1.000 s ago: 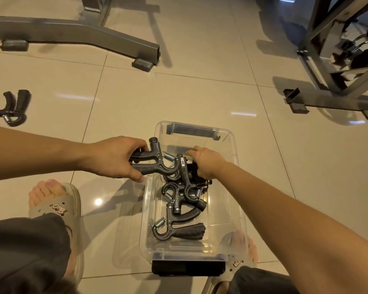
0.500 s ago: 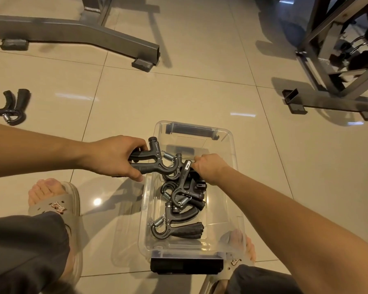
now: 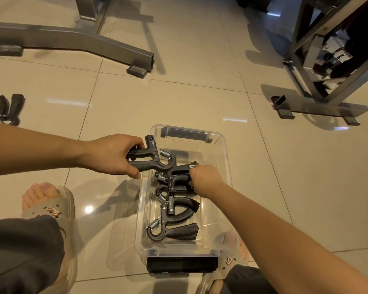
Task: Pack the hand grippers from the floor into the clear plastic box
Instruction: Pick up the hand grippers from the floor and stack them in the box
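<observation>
The clear plastic box (image 3: 227, 158) with black clip handles at both ends sits on the shiny beige tile floor (image 3: 179, 98), between the person's two feet. Each foot wears a grey rubber sandal (image 3: 57, 211).

The left hand (image 3: 113, 153) has its fingers curled tight round the two handles of a dark grey hand gripper with a silver spring (image 3: 155, 160). This gripper is up in the air over the left edge of the box, with its spring end pointing in over the box.

The right hand (image 3: 206, 180) is down inside the box. It holds the handles of a second dark grey hand gripper (image 3: 176, 179), with its fingers wrapped round them (most of the fingers are hidden behind the hand). The ends of the two held grippers come very close, and I cannot tell if they touch.

Two more dark grey hand grippers lie in the box, nearer to the person. One (image 3: 181, 209) lies in the middle, and the other (image 3: 172, 231) lies by the near end with its spring to the left. They lie partly on top of each other.

One more black hand gripper (image 3: 6, 110) lies on the floor far off to the left, well apart from the box.

Grey metal frame legs (image 3: 72, 41) stand on the floor at the top left, and another metal frame (image 3: 319, 107) stands at the top right.
</observation>
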